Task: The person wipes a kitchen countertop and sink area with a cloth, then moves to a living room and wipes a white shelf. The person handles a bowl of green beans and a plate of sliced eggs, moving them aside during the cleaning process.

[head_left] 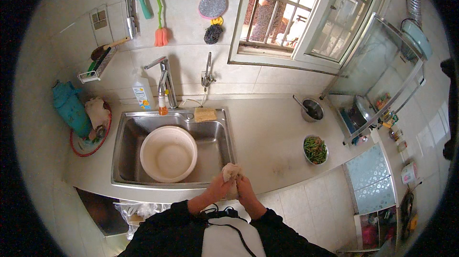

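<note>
My left hand [218, 187] and my right hand [246, 193] are close together at the counter's front edge, by the near right corner of the steel sink [211, 149]. Both grip a crumpled, pale cloth [231, 171] between them. Its top bunches above my fingers, and part of it hangs between the hands. To their left, a round whitish plastic basin [168, 154] stands in the sink. A yellowish sponge [205, 114] lies on the sink's back rim, beside the chrome faucet [168, 83].
On the counter to the right are a bowl of green beans [315, 150] and a metal pot [312, 110] with a handle sticking out. A glass panel [373, 59] screens the stove. At far left stands a red-rimmed basket [86, 154]. A person [267, 6] is outside the barred window.
</note>
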`<state>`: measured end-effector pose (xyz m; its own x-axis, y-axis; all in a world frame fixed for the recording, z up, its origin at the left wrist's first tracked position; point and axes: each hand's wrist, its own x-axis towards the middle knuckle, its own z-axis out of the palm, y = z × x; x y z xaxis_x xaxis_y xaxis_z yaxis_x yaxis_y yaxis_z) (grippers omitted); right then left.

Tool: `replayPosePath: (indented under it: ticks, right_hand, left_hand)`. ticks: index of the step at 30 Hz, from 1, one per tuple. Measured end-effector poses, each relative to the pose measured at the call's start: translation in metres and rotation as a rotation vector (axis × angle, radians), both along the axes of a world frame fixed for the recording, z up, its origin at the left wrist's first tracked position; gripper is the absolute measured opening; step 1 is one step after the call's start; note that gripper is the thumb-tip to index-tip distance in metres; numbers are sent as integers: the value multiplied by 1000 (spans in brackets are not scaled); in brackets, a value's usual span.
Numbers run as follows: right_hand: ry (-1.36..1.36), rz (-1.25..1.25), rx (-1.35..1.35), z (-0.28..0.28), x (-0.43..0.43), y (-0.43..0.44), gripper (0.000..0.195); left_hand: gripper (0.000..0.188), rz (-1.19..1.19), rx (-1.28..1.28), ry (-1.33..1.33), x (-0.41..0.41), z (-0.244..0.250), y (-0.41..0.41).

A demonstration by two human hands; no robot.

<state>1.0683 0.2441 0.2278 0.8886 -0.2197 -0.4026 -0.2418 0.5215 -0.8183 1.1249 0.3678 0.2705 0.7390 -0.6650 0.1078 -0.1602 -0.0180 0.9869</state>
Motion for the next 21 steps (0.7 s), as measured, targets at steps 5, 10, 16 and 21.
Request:
replayPosePath:
  ticks: [5,10,16,21]
  right_hand:
    - [-51,92,-423,15,-1,-6,30]
    - [-109,-34,-963,32,-12,-17,27]
    - [-108,-59,-734,32,-10,-31,29]
    - [-67,268,343,62,-5,0,44]
  left_hand:
    - [36,109,122,-572,24,2,31]
    - [26,415,-54,-343,39,-18,44]
    - [17,414,-230,479,39,-35,47]
    - [31,39,-180,815,25,-45,40]
